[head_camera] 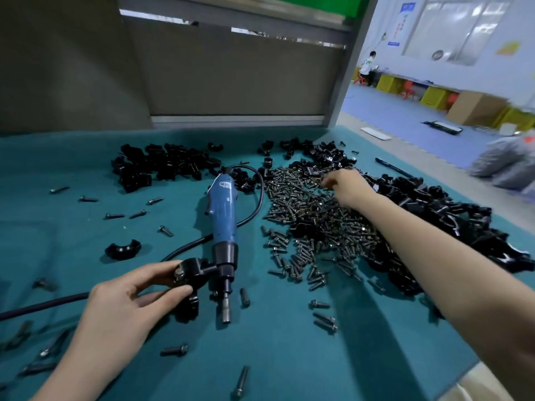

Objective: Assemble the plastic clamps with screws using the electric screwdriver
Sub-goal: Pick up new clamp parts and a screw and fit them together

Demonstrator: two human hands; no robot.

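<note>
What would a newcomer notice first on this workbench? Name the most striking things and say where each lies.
The blue electric screwdriver lies in the middle of the teal mat, its bit pointing toward the person. Right of it spreads a big heap of screws, into which the right hand reaches at its far side. Near the front, the left hand holds a black clamp beside the screwdriver's tip.

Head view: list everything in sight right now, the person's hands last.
Blue electric screwdriver with black cord: one, blue, centre of teal cloth.
Dark metal screws: heaped pile, dark grey, right of screwdriver; strays scattered.
Black plastic clamp halves: heaps, black, far left, far centre, right edge; one alone left of screwdriver.
Black plastic clamp with screw: one, black, in left hand.
Teal cloth: one, covers table.
Left hand: holds the clamp.
Right hand: reaching into screw pile; hold unclear.
</note>
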